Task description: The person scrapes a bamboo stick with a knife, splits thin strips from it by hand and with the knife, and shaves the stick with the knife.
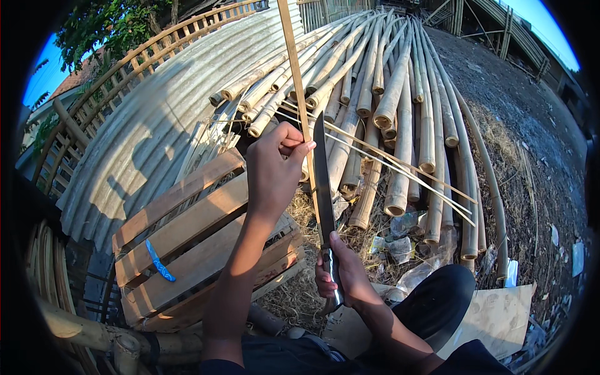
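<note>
Between the thumb and fingers of my left hand point(276, 167) is a long, flat bamboo strip point(292, 56), held nearly upright. Its top runs out past the upper edge of the view. Closed around a knife handle, my right hand point(347, 275) sits lower and to the right. The long, dark blade of the knife point(322, 175) points upward, just right of the strip. The strip's lower part runs down alongside the blade near the handle; whether they touch I cannot tell.
A large pile of bamboo poles point(400, 125) spreads ahead, with thin split strips point(400, 164) across it. On a wooden slatted crate point(187, 219) at left lies a blue curved object point(160, 261). Corrugated sheeting point(156, 119) stands behind. Cardboard point(494, 322) lies by my knee.
</note>
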The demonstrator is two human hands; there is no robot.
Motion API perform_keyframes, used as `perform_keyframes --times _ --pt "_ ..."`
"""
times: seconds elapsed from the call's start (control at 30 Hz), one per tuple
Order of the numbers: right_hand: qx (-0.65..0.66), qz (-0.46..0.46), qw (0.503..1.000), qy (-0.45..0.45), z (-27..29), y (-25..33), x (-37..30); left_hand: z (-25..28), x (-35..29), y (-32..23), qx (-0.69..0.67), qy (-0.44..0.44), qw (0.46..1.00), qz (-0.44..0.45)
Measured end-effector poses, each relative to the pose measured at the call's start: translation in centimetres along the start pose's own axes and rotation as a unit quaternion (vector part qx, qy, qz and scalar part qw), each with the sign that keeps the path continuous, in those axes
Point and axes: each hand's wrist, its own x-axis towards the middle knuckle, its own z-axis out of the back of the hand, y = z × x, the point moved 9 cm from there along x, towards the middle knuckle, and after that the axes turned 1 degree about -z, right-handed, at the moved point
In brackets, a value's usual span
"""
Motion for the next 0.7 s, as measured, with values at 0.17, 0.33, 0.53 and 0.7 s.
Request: perform_keyframes --times 0.17,0.33,0.53,0.7 --pt "-0.010 0.022 0.993 0.114 -3.7 3.0 -1.3 0.5 -0.3 1.0 -0.067 0.008 0.998 -0.006" --pt "0.013 0.027 0.998 0.057 -1.9 0.3 0.8 1.5 -0.2 0.7 -0.061 0.009 0.998 -0.008" --pt "0.056 -0.067 0.996 -0.020 3.5 -4.5 1.4 1.1 -0.4 0.0 -0.018 -0.006 1.000 -0.018" --pt "0.020 0.086 0.989 0.121 -4.4 3.5 0.9 1.1 -0.1 0.7 -0.026 0.001 1.000 -0.004"
